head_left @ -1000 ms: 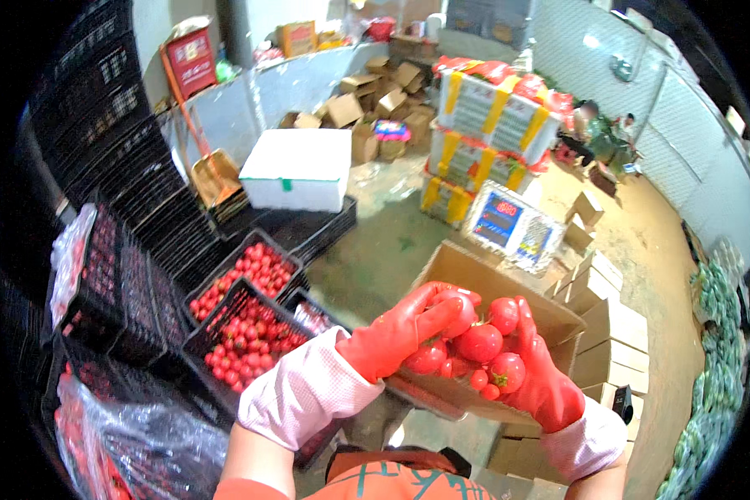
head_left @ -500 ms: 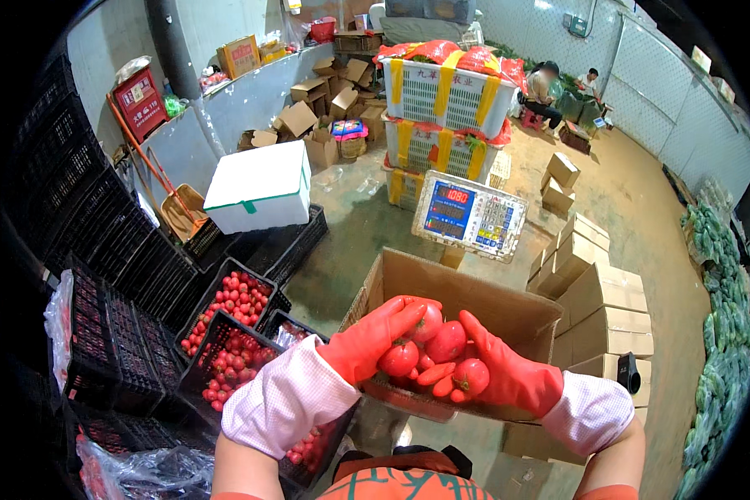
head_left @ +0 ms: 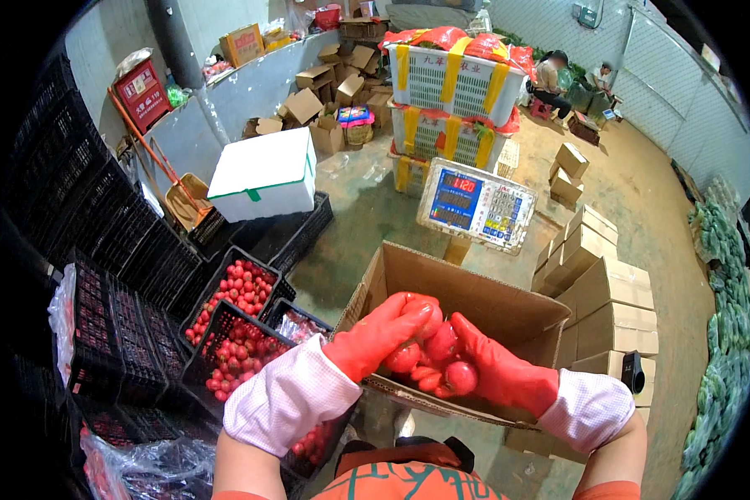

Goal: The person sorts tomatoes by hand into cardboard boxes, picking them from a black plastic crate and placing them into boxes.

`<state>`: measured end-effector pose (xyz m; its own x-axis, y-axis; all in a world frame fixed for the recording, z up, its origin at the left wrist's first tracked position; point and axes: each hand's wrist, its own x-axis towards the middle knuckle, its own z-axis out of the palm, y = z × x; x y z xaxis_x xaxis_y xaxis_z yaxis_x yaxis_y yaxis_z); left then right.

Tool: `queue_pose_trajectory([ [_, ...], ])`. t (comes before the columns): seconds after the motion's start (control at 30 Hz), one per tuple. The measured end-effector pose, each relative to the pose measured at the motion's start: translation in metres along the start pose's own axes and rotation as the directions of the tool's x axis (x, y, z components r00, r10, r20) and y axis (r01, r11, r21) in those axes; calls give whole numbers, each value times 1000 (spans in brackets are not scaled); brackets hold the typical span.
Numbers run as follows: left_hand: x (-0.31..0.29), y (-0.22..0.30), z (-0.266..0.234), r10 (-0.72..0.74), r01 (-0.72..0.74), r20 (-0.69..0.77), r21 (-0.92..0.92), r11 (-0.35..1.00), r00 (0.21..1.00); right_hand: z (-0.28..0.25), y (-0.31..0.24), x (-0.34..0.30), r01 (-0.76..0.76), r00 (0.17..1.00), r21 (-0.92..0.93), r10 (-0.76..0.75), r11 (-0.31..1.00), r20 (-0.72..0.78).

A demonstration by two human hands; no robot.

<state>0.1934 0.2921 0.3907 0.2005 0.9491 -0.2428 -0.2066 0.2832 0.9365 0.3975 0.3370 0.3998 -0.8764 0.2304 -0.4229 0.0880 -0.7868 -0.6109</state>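
Observation:
Both my hands wear red rubber gloves with pale cuffs. Between them, over the near side of an open cardboard box (head_left: 475,287), they cup several shiny round red vegetables that look like radishes (head_left: 440,342). My left hand (head_left: 383,337) curls over the bunch from the left, its fingers on the upper ones. My right hand (head_left: 500,367) wraps them from the right, with fingertips underneath. The box's far inner wall shows; the gloves hide much of its near part. Just beyond the box stands a scale display (head_left: 477,205) with lit red digits.
Black crates of radishes (head_left: 242,354) stand at my left, beside tall stacks of black crates (head_left: 100,208). A white foam box (head_left: 262,175) rests behind them. Closed cartons (head_left: 612,292) line the right side. Taped white baskets (head_left: 450,83) are stacked ahead; two people (head_left: 550,83) sit farther back.
My hands, still round the radishes, have lowered them slightly and drawn them a little left relative to the box. The scale's readout has changed, and the whole view has shifted slightly.

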Motion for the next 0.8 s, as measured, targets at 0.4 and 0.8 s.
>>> queue_pose_trajectory([
  [0.4,-48,46,-5,278,-258,-343,105,960,897,21,-57,-53,370,875,-172,-405,913,-264],
  [0.8,-84,42,17,87,-156,-182,-411,898,979,82,-71,-24,358,852,-584,-511,729,-115],
])
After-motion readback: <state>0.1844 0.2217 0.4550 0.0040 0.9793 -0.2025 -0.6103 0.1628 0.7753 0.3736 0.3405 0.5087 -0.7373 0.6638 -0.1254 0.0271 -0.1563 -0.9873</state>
